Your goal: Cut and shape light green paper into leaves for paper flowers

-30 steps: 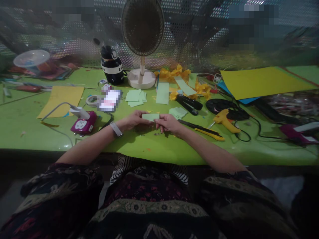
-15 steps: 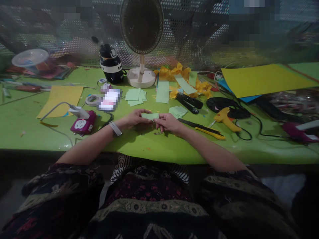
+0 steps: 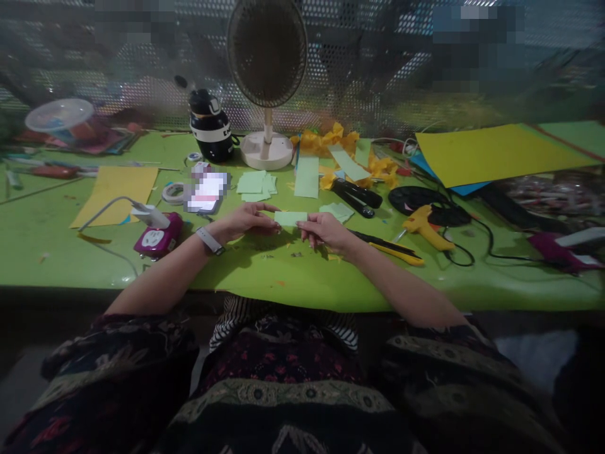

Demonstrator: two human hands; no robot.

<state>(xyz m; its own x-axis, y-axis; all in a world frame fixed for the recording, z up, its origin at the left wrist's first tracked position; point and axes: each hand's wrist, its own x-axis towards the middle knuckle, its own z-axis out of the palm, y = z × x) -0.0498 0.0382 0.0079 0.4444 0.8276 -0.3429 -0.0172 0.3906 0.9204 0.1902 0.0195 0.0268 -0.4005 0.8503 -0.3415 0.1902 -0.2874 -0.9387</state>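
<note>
A small light-green paper strip is held level above the table, pinched at its right end between the thumb and fingers of my right hand. At the strip's left end is my left hand, its index finger and thumb apart. Whether a fingertip touches the paper there I cannot tell. Behind my hands lie a stack of cut green paper pieces and a longer green strip. More green pieces are partly hidden behind my right hand. A yellow-and-black cutter lies right of that hand.
A black stapler and a yellow glue gun lie to the right. On the left are a purple plug adapter, a tape roll and a phone. A fan and a dark bottle stand behind.
My left hand has drawn back a little to the left, its finger and thumb parting. The paper strip has shifted slightly right and shows more of its face, still in my right hand.
</note>
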